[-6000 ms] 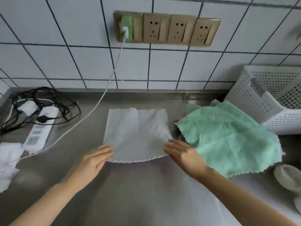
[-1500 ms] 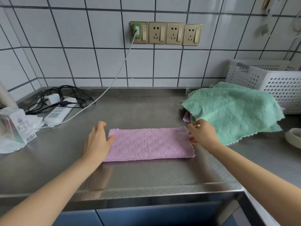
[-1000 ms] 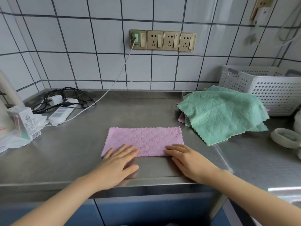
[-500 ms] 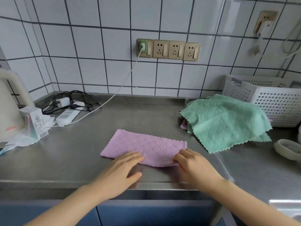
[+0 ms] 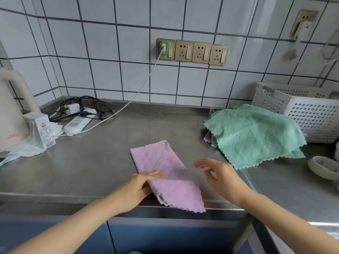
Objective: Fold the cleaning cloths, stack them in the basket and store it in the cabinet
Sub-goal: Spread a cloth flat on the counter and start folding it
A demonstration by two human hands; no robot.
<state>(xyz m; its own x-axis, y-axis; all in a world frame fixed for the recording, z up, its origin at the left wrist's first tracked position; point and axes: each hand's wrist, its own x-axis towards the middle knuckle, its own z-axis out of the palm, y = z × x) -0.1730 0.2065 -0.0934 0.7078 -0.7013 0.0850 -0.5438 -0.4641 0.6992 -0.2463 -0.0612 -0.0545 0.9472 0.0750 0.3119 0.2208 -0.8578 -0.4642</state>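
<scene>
Left hand (image 5: pixel 136 186): grips the near left edge of the pink cloth, thumb on top, fingers tucked beneath the fabric.
Right hand (image 5: pixel 219 176): hovers just right of the pink cloth, fingers spread and curled, holding nothing, clear of the counter.
Counter (image 5: pixel 110 158): stainless steel, bearing every item listed below.
Green cloth (image 5: pixel 255 136): unfolded, draped over a small pile at the right rear; a pink scalloped corner shows beneath its left edge.
Basket (image 5: pixel 311 116): white, perforated, standing against the tiled wall directly behind the green cloth and touching it.
Pink cloth (image 5: pixel 165 171): folded into a strip, lying diagonally at centre front; far end flat on the counter, near end lifted and hanging past the front edge.
Kettle (image 5: pixel 9 110): cream, at the far left edge, partly cut off.
Power strip (image 5: pixel 78 123): white, at the left rear among tangled black cables.
Carton (image 5: pixel 41 130): small, standing just beside the kettle.
</scene>
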